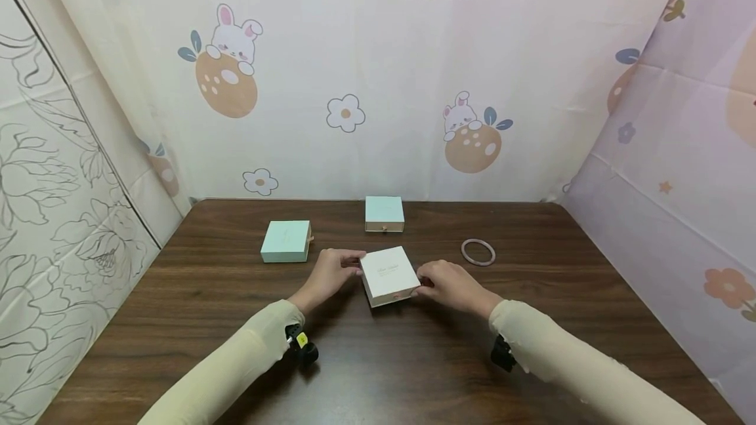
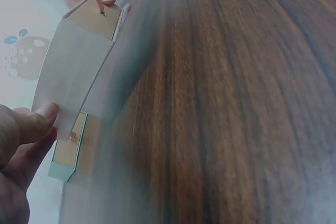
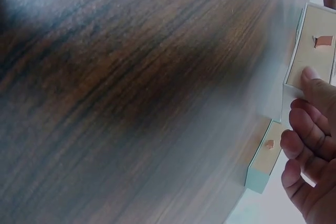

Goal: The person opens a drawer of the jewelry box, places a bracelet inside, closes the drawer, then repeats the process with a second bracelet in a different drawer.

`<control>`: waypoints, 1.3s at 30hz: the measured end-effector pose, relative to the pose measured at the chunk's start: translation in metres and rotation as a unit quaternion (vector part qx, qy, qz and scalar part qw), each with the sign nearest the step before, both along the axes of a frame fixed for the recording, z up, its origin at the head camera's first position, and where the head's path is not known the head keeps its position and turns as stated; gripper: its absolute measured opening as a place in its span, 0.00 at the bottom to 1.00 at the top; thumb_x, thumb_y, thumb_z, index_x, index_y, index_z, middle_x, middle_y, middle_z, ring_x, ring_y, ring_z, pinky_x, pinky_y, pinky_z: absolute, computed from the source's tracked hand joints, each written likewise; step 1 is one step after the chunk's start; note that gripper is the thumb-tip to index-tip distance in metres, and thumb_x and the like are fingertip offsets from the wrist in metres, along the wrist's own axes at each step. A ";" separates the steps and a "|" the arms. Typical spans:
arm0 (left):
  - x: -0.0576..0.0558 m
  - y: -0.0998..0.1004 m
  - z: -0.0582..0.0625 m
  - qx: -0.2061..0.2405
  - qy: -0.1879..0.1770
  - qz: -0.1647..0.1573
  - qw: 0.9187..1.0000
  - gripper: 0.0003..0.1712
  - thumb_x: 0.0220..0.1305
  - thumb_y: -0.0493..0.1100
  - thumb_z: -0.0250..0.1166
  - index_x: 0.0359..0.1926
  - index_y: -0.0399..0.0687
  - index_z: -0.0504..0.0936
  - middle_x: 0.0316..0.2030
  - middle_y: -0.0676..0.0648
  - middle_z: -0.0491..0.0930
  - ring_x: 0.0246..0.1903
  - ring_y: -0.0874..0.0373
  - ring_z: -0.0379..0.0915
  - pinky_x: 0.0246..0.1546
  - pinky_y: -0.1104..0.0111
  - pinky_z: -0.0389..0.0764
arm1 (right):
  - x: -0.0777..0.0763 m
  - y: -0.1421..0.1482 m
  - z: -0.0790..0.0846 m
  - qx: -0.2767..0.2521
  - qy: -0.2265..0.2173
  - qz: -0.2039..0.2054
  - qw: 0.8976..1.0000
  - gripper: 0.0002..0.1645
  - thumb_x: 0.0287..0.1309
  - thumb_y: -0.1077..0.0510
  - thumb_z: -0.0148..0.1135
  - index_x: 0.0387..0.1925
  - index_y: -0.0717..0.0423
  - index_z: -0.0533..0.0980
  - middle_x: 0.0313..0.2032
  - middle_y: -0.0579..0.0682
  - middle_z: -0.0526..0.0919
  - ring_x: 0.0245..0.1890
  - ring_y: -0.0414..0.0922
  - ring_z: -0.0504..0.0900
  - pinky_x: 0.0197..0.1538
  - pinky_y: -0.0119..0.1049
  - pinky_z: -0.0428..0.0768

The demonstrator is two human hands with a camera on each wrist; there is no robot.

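Note:
A small white drawer box with faint lettering on its lid is held between both hands, turned at an angle over the table; whether it touches the tabletop I cannot tell. At its left side, the left hand pinches it, its thumb lying on the box's side wall. My right hand grips the right front corner. In the right wrist view the right thumb rests on the beige drawer front, beside a small copper-coloured pull tab. The drawer looks closed.
Behind the hands on the dark wooden table are two mint-green drawer boxes, one at the left and one at back centre. A pale pinkish ring-shaped bangle lies to the right. A patterned curtain hangs behind.

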State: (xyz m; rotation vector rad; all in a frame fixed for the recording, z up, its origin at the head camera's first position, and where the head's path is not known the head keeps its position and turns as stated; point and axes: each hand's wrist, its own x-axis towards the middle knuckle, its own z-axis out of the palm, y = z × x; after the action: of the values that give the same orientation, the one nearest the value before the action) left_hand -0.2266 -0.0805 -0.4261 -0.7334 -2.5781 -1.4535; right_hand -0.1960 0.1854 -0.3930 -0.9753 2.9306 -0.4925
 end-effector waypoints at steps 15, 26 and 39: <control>-0.011 0.015 0.004 0.002 0.033 -0.019 0.999 0.20 0.53 0.24 0.67 0.50 0.31 0.81 0.50 0.37 0.79 0.48 0.48 0.78 0.43 0.69 0.78 | -0.007 0.010 0.000 -0.023 0.007 -0.018 1.000 0.10 0.53 0.53 0.70 0.22 0.46 0.76 0.18 0.35 0.71 0.19 0.32 0.65 0.22 0.29 0.66; -0.022 0.027 0.009 0.021 -0.013 -0.064 0.998 0.23 0.58 0.24 0.62 0.57 0.28 0.75 0.58 0.33 0.71 0.51 0.46 0.76 0.46 0.68 0.77 | -0.017 0.023 0.003 -0.035 0.005 -0.035 0.999 0.09 0.54 0.54 0.70 0.23 0.47 0.77 0.18 0.36 0.72 0.19 0.33 0.66 0.22 0.30 0.65; -0.033 0.045 0.015 0.024 -0.051 -0.110 0.992 0.30 0.63 0.26 0.59 0.65 0.25 0.62 0.67 0.33 0.58 0.61 0.45 0.64 0.54 0.68 0.70 | -0.026 0.037 0.008 -0.030 0.008 -0.071 0.997 0.07 0.54 0.54 0.70 0.25 0.50 0.80 0.20 0.39 0.76 0.19 0.35 0.67 0.23 0.32 0.67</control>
State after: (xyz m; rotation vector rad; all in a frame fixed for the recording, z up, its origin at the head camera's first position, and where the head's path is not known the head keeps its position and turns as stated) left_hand -0.2596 -0.0354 -0.4107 -0.9874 -2.5939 -1.6501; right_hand -0.2224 0.2223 -0.3850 -0.7832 3.0306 -0.5841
